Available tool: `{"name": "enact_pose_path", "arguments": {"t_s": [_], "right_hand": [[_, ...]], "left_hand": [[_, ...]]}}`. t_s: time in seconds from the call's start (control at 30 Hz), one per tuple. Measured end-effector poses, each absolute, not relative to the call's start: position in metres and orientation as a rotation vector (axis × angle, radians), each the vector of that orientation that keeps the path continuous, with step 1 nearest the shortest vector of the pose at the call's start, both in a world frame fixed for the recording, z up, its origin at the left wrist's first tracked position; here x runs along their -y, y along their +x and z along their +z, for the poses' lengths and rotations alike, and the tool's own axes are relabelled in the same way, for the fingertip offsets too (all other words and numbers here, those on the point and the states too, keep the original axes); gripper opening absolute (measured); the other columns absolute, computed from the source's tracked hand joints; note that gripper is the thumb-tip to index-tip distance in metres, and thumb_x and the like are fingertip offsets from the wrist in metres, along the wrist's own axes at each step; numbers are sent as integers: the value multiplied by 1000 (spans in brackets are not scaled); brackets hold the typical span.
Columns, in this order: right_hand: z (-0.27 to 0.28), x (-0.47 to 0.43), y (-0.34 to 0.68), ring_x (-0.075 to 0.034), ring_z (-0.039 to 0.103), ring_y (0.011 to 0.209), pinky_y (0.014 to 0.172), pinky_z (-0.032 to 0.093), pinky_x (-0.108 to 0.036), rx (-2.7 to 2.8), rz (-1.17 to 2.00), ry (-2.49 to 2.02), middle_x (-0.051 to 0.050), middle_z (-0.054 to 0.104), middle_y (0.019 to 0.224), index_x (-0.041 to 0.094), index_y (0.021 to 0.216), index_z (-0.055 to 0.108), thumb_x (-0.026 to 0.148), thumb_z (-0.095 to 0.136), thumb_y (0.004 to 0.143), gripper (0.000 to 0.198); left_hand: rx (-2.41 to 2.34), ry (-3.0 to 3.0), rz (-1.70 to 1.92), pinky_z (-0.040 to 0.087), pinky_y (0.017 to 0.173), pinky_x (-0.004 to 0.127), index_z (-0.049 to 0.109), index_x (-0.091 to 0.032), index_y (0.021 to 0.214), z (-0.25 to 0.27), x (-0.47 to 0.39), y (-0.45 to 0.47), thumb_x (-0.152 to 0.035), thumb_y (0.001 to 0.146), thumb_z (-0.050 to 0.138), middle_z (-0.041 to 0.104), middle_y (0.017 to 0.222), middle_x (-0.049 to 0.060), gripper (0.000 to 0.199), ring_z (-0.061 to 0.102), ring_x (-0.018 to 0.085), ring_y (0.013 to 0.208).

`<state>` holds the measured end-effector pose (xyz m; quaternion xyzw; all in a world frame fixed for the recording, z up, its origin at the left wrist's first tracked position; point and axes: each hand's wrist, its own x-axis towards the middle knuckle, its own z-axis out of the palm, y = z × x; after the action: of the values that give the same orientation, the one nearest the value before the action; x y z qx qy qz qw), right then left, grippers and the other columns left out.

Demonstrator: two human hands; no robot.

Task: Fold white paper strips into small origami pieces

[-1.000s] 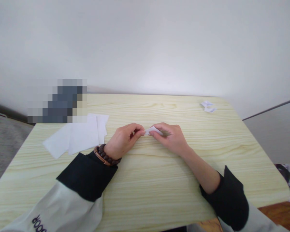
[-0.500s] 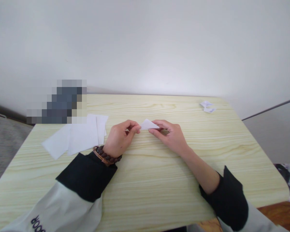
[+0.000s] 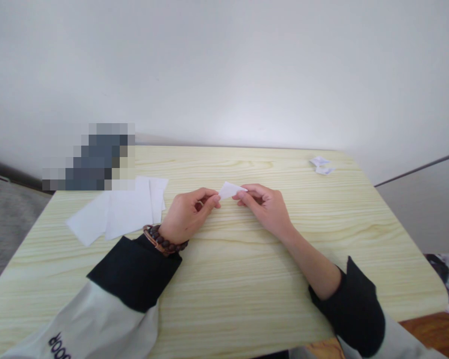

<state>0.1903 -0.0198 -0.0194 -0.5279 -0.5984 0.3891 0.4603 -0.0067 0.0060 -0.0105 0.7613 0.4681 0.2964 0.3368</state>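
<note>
White, one folded paper (image 3: pixel 229 190) sits over the table (image 3: pixel 243 289), pinched by our left hand (image 3: pixel 189 212) and right hand (image 3: pixel 268 208); we count three visible sheets (image 3: pixel 129 212) leftward, two folded pieces (image 3: pixel 324 170) far right

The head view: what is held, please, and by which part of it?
Small white paper: left grip at its left corner, right grip at its right end.

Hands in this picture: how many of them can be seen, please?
2. The left hand pinches the left end of the small folded paper; the right hand holds the right end. No others show.
</note>
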Motion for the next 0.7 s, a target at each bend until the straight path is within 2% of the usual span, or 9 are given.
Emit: {"name": "enact_pose_path", "arguments": {"t_s": [0.23,0.43,0.7], "right_hand": [[-18,20,191,-14,69,69,66,56,-25,1498,941,-1268,-6,74,82,16,91,66,43,44,92,35],[-18,19,191,-15,70,69,65,56,-25,1517,938,-1314,-5,74,79,17,88,63,42,50,88,28],[-18,20,189,-13,69,62,59,54,-22,1567,824,-1329,-5,74,75,16,86,63,36,49,90,24]], "left_hand": [[-1245,2008,779,40,49,20,66,-17,80,-6,-5,-5,-39,86,50,66,61,-2,28,52,9,48],[-1210,2000,759,43,52,21,66,-18,79,-9,-5,-7,-42,86,51,68,63,-1,30,56,11,51],[-1182,1964,758,43,50,20,66,-16,77,-7,-5,-6,-40,86,51,68,63,0,29,54,10,51]]}}
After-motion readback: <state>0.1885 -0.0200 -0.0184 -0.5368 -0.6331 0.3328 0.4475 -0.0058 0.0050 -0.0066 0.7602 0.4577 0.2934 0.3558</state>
